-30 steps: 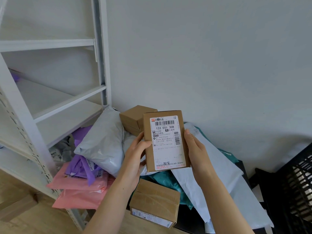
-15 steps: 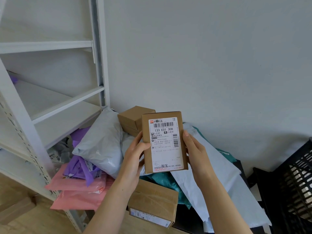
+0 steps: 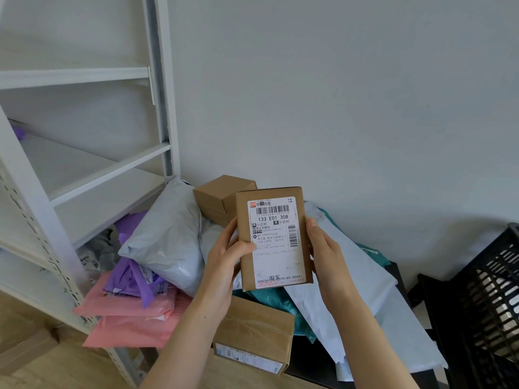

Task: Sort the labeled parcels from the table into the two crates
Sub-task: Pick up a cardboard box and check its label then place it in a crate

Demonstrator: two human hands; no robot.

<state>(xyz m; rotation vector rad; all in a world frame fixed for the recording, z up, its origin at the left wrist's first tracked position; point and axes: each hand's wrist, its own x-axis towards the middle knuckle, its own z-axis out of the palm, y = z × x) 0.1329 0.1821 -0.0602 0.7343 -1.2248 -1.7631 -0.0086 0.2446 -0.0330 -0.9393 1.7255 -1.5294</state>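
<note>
Since basically nothing's moved in the last second, the left grip [image 3: 224, 259] and right grip [image 3: 327, 254] still clasp the cardboard box [image 3: 273, 240] by its long edges. Its label faces the camera, above the parcel pile [image 3: 165, 242] on the counter [image 3: 309, 366]. Looks like label-reading, so the black crate [image 3: 494, 304] on the right waits.

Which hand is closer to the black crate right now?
Right. The right hand holds the box side facing the black crate; the left hand holds the opposite side.
</note>
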